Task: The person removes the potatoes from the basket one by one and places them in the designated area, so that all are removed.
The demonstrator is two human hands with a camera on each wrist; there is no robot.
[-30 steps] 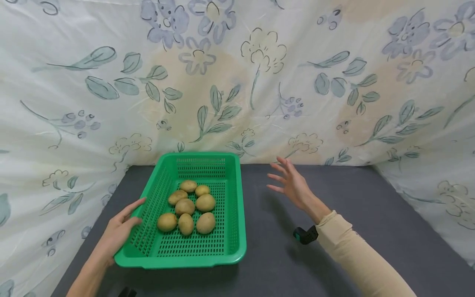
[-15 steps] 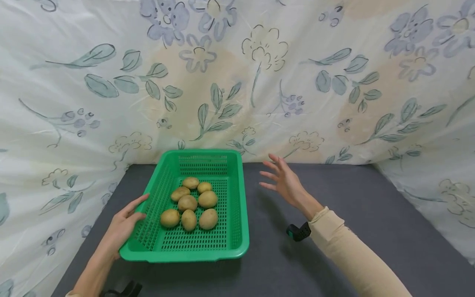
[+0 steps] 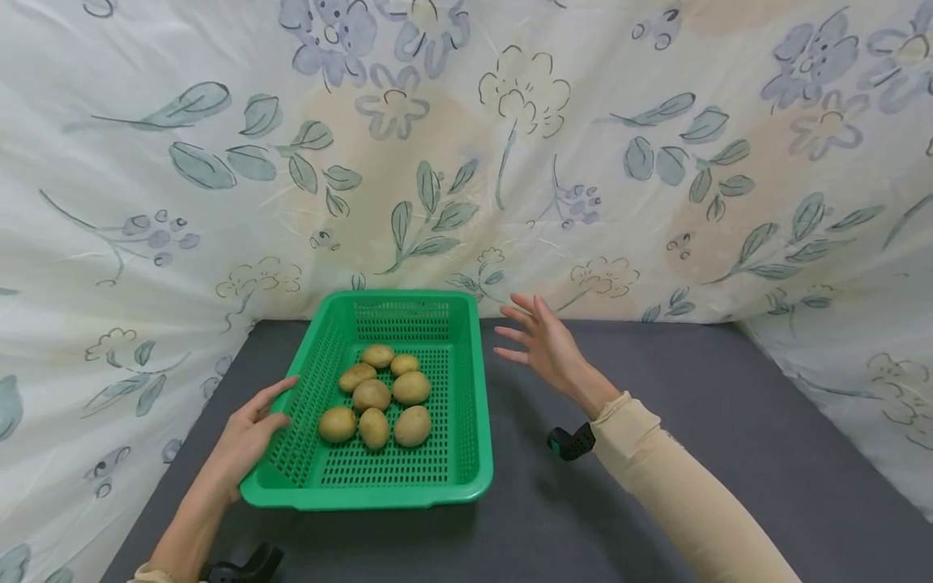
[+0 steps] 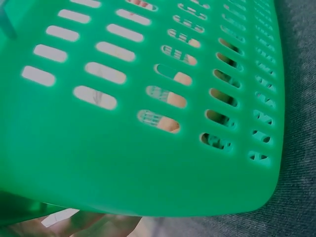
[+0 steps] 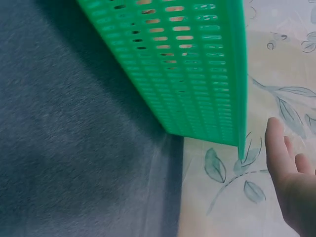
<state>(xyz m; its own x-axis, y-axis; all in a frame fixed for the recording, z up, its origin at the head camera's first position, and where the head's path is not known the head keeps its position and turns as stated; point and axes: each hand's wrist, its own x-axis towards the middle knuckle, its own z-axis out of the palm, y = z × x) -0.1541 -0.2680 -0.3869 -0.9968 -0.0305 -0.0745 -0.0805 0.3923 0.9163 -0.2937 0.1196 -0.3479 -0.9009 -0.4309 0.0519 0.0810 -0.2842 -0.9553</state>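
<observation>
A green plastic basket (image 3: 364, 498) with slotted walls stands on the dark tabletop, left of centre in the head view. Several potatoes (image 3: 372, 395) lie grouped on its floor. At its left side, my left hand (image 3: 244, 441) holds the rim, thumb and index finger over the edge; its other fingers are hidden beneath. In the left wrist view, the fingers (image 4: 74, 227) of that hand show at the lower left beyond the slotted wall. My right hand (image 3: 550, 348) is raised right of the basket, fingers spread and nothing in it, a small gap from the right rim.
A floral curtain (image 3: 437, 146) rises behind the table and along both sides, close behind the basket's far end. Dark tabletop (image 3: 729, 421) extends to the right of my right forearm. A black wrist device (image 3: 572, 441) hangs below the right cuff, another (image 3: 248, 563) near the left wrist.
The basket and my left hand have shifted slightly right and away from me, the potatoes with them. My right hand has moved left, closer to the basket's right rim.
</observation>
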